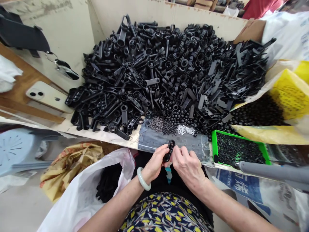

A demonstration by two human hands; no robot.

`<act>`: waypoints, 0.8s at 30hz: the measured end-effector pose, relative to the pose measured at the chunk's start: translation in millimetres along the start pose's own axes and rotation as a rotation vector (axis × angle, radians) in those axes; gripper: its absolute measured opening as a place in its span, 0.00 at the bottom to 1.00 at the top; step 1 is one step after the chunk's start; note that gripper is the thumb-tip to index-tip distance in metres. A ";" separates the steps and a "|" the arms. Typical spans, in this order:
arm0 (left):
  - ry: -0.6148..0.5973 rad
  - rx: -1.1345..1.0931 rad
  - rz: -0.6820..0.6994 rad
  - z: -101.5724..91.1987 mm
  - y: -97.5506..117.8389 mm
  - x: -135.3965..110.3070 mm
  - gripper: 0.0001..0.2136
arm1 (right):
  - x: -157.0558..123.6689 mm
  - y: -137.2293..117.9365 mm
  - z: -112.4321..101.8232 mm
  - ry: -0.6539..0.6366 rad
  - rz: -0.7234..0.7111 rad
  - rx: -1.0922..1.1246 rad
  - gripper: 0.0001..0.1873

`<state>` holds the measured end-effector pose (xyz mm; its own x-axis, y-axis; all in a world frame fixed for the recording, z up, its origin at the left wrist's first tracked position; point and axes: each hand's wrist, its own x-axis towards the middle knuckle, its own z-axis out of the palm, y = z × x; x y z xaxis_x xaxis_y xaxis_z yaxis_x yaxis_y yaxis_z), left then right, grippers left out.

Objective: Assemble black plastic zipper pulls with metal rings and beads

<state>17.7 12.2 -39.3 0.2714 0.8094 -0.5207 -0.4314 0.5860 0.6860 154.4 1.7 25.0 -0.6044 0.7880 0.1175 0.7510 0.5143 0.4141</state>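
Observation:
My left hand [155, 162] and my right hand [187, 164] meet at the table's near edge, both pinched on one small black plastic part [169, 150] held upright between them. The left wrist wears a pale green bangle [143, 178]. Just beyond my fingers lie small black rings [166, 124] and a little heap of silvery metal pins [185, 130]. Behind those rises a big pile of black plastic levers and ring-shaped pieces [169, 71].
A green tray [214, 146] of tiny black bits sits at right, with a grey handle [270, 170] across it and a yellow bag [287, 93] behind. A white plastic bag [82, 196] with black parts hangs at lower left. A white phone [47, 96] and keys [62, 68] lie at left.

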 end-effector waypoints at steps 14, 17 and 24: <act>0.064 0.033 0.142 24.5 -0.2 -0.8 0.14 | -6.3 -20.9 -7.9 -0.115 0.050 0.051 0.15; 0.064 0.023 0.144 22.9 -2.6 0.7 0.15 | -0.2 -19.9 -13.4 -0.204 0.070 0.133 0.15; 0.055 0.063 0.178 19.3 -4.3 -0.2 0.18 | 16.4 -8.3 -36.4 -0.396 0.149 0.340 0.18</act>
<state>36.1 10.2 -32.3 0.1477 0.8983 -0.4138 -0.4136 0.4361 0.7992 128.5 -2.0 56.4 -0.3879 0.8942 -0.2236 0.9042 0.4162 0.0956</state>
